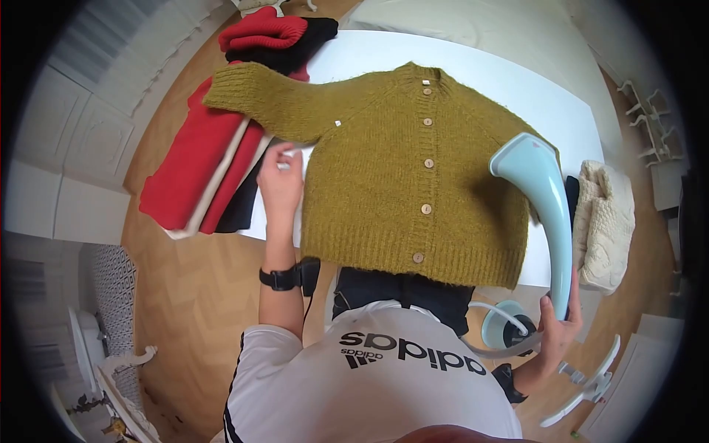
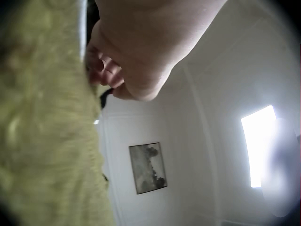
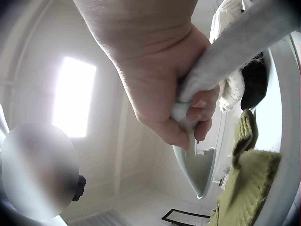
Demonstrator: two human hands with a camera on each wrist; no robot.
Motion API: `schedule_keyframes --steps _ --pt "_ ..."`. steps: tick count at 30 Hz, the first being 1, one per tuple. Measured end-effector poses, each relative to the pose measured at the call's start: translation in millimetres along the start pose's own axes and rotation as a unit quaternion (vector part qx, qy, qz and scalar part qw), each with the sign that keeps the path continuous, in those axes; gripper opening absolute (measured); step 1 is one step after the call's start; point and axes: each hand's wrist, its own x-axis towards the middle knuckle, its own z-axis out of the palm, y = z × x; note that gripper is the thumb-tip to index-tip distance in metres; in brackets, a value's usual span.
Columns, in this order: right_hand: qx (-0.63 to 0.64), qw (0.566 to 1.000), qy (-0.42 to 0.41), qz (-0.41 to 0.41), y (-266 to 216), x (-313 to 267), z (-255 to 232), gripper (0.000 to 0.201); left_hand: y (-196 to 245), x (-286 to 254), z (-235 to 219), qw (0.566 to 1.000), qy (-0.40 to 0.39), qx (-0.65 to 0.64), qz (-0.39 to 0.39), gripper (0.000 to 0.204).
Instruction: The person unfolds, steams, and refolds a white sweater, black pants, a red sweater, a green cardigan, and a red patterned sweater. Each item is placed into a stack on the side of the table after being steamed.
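An olive cardigan (image 1: 369, 170) lies buttoned on the white table, its left-side sleeve stretched out. My left hand (image 1: 281, 177) is beside the cardigan's edge, just below that sleeve, fingers loosely bent with nothing visible held; the left wrist view shows the hand (image 2: 141, 52) next to the knit (image 2: 47, 122). My right hand (image 1: 559, 325) grips the lower end of a light-blue garment steamer (image 1: 550, 199), whose head is over the cardigan's right side. In the right wrist view, the hand (image 3: 160, 84) is wrapped round the steamer's handle, the head (image 3: 197, 172) beyond.
Folded red, cream and black garments (image 1: 185, 173) lie at the table's left, with a red knit (image 1: 262, 31) above them. A cream cable knit (image 1: 605, 221) sits at the right edge. The steamer's hose (image 1: 491, 351) and base (image 1: 498, 325) are low on the right.
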Motion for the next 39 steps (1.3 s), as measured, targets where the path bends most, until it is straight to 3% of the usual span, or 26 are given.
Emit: schedule_keyframes --steps 1,3,4,6,10,17,19,22,23,25,26,30,31,32,34,35,36,38,39 --pt "0.002 1.0 -0.003 0.001 -2.0 0.9 2.5 0.072 17.9 10.0 -4.7 1.0 0.001 0.003 0.0 0.039" --pt "0.007 1.0 -0.01 -0.023 -6.5 6.0 8.1 0.072 69.4 28.2 -19.5 0.994 0.037 0.008 -0.099 0.054" --pt "0.008 1.0 -0.014 -0.023 -7.8 7.5 11.7 0.072 70.7 38.8 -17.6 0.994 0.039 0.01 -0.1 0.054" --pt "0.022 0.998 -0.022 -0.047 -7.5 9.4 19.4 0.073 72.6 55.3 -18.1 0.988 0.001 0.04 -0.15 0.073" --pt "0.045 0.997 -0.06 -0.024 3.8 8.0 25.6 0.072 86.5 53.6 -9.1 0.979 -0.018 0.05 -0.198 0.072" --pt "0.033 0.996 -0.067 -0.055 14.6 9.7 29.1 0.072 88.3 66.4 5.7 0.997 0.053 -0.047 -0.023 0.035" --pt "0.042 0.996 -0.067 -0.05 23.3 9.3 27.0 0.071 100.0 55.3 18.4 0.985 0.027 -0.165 0.041 0.027" --pt "0.066 0.996 -0.059 0.007 10.5 9.2 29.2 0.07 126.7 8.8 52.1 0.975 -0.126 -0.18 0.043 0.033" --pt "0.066 0.996 -0.056 0.009 10.6 11.1 32.1 0.07 121.8 -9.1 68.0 0.957 -0.212 -0.187 0.064 0.049" --pt "0.071 0.997 -0.007 -0.027 12.9 15.3 39.2 0.07 156.3 -45.4 64.2 0.902 -0.424 -0.067 0.038 0.074" --pt "0.071 0.997 -0.005 -0.027 11.7 15.7 41.6 0.07 157.1 -57.4 63.6 0.878 -0.474 -0.039 0.06 0.078" --pt "0.089 0.995 -0.004 -0.042 9.0 15.7 43.6 0.071 152.9 -82.8 47.1 0.855 -0.509 -0.075 0.063 0.062" --pt "0.09 0.995 -0.028 -0.039 9.2 15.8 43.5 0.071 143.4 -84.1 42.1 0.88 -0.465 -0.073 0.058 0.052" --pt "0.085 0.992 -0.018 -0.09 12.6 19.3 50.3 0.07 133.7 -81.9 39.0 0.903 -0.42 -0.071 0.054 0.043" --pt "0.085 0.986 -0.053 -0.133 1.4 28.3 63.2 0.07 114.9 -70.6 38.8 0.972 -0.222 -0.035 0.068 0.03" --pt "0.084 0.976 -0.092 -0.179 -9.0 33.1 72.3 0.07 102.3 -57.6 39.8 0.982 -0.146 0.01 0.119 0.028" --pt "0.068 0.977 -0.123 -0.162 -21.6 36.9 82.1 0.069 89.1 -40.9 41.8 0.982 -0.067 0.054 0.168 0.027" --pt "0.068 0.965 -0.163 -0.195 -38.5 46.7 109.5 0.069 68.2 -11.5 47.9 0.959 -0.027 0.116 0.256 0.033" --pt "0.074 0.956 -0.18 -0.219 -45.8 52.2 123.8 0.069 48.6 -1.3 53.1 0.958 -0.024 0.118 0.26 0.033"
